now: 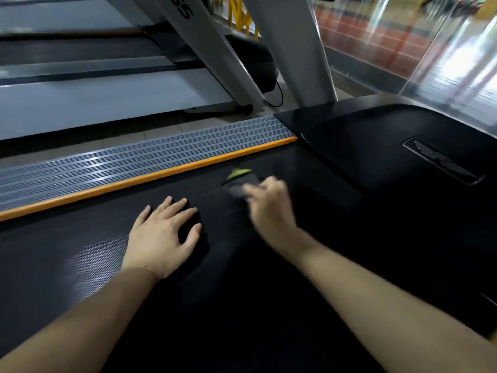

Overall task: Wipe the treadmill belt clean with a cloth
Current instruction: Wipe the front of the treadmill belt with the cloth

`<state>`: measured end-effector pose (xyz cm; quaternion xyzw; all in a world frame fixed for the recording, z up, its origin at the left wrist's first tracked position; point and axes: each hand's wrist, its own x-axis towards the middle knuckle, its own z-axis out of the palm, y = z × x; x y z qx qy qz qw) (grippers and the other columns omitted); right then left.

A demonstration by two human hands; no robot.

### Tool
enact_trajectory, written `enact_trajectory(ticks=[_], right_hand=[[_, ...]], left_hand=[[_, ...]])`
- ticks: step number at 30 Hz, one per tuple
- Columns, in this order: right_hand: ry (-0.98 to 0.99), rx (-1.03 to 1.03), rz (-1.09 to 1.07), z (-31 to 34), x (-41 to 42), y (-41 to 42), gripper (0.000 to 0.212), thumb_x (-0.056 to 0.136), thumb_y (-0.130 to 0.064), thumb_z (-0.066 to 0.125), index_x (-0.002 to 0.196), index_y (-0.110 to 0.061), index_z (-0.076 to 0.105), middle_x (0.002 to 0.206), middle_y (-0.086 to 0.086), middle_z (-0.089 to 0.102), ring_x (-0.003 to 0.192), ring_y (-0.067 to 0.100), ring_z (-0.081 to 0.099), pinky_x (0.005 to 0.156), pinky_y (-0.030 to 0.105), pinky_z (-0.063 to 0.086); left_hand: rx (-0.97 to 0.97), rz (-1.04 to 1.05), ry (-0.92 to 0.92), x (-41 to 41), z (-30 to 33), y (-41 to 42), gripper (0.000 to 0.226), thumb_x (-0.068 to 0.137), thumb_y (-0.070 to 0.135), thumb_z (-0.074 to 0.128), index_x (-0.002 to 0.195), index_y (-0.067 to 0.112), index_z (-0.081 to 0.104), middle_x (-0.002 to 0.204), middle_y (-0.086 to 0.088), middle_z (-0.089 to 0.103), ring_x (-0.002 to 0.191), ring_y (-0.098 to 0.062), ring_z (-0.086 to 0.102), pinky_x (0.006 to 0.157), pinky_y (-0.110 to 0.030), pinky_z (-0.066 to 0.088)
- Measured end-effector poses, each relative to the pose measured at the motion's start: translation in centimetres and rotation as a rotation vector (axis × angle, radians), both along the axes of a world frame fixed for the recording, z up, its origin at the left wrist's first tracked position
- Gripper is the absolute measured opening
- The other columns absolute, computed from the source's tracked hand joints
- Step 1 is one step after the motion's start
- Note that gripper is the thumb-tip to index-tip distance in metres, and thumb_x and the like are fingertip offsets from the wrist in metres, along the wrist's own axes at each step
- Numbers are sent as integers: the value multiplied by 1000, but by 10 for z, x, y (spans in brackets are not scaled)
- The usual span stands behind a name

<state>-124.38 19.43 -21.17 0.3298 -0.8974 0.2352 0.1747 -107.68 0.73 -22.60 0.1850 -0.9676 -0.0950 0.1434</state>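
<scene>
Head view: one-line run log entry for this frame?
phase: wiping | right hand: grips cloth on belt, motion-blurred | left hand: flat on belt, fingers spread | near: motor cover

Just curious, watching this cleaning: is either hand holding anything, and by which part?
The right hand grips a grey-and-green cloth by its near end, though blurred. The left hand holds nothing, lying flat on the treadmill belt.

"SS" on white treadmill upright.

belt looks like matt black textured rubber, side rail is ribbed shiny metal, motor cover is glossy smooth black plastic, cloth soft grey fabric.
</scene>
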Motion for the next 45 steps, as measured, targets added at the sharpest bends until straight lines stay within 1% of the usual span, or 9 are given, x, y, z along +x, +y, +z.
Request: enact_trajectory(ticks=[5, 12, 15, 20, 25, 29, 37, 40, 45], right_hand=[[60, 126, 203, 3, -20, 16, 30, 88, -23, 64, 117, -28, 71, 92, 8, 56, 85, 32, 54, 73, 38, 47], [-10, 125, -400, 12, -96, 67, 28, 93, -24, 57, 116, -20, 71, 106, 18, 53, 96, 41, 49, 84, 44, 47], [41, 75, -150, 2, -27, 20, 22, 87, -25, 57, 101, -21, 73, 88, 13, 53, 80, 36, 52, 69, 40, 47], [42, 73, 246, 8, 19, 8, 29, 87, -24, 67, 117, -25, 70, 94, 8, 55, 85, 31, 52, 73, 38, 47], [76, 206, -206, 15, -103, 94, 24, 93, -28, 57, 111, -24, 72, 99, 13, 52, 91, 38, 52, 78, 45, 50], [30, 202, -356, 17, -97, 94, 24, 91, -26, 57, 108, -19, 73, 99, 17, 55, 88, 39, 52, 75, 40, 46], [9, 132, 327, 17, 42, 18, 29, 87, -26, 66, 115, -29, 69, 94, 9, 57, 86, 32, 53, 76, 37, 48], [144, 150, 74, 14, -45, 63, 25, 89, -23, 60, 109, -29, 72, 88, 12, 56, 81, 37, 54, 73, 42, 51], [42, 185, -355, 22, -93, 107, 24, 91, -18, 65, 112, -12, 73, 100, 20, 57, 90, 42, 52, 81, 47, 49]], left_hand=[[-7, -11, 7, 1, 0, 0, 58, 91, 66, 28, 132, 42, 62, 150, 17, 49, 149, -9, 30, 122, -42, 23], [5, -17, 7, -2, -1, 0, 58, 91, 66, 28, 132, 42, 61, 150, 17, 49, 149, -8, 28, 123, -42, 21], [9, -14, 14, 0, -1, -1, 59, 91, 66, 28, 132, 41, 61, 150, 17, 49, 149, -8, 29, 123, -43, 22], [-8, -18, 29, 0, 0, 0, 58, 91, 65, 29, 129, 40, 65, 147, 15, 53, 147, -10, 33, 121, -44, 25], [-5, -11, 33, 0, 0, 1, 59, 91, 66, 29, 131, 39, 64, 147, 16, 53, 147, -9, 34, 121, -44, 25], [1, -10, 36, -2, -1, 0, 60, 90, 67, 29, 130, 39, 63, 147, 16, 53, 147, -9, 33, 122, -44, 25], [-3, -17, 28, 0, 0, 1, 62, 89, 67, 28, 130, 38, 65, 147, 15, 53, 147, -10, 34, 121, -44, 26], [4, -12, 22, 0, 0, 0, 61, 89, 67, 27, 130, 40, 64, 147, 17, 52, 147, -8, 33, 122, -43, 25], [0, -11, 27, -1, -1, 0, 59, 90, 66, 29, 129, 40, 64, 146, 16, 53, 146, -8, 34, 122, -44, 25]])
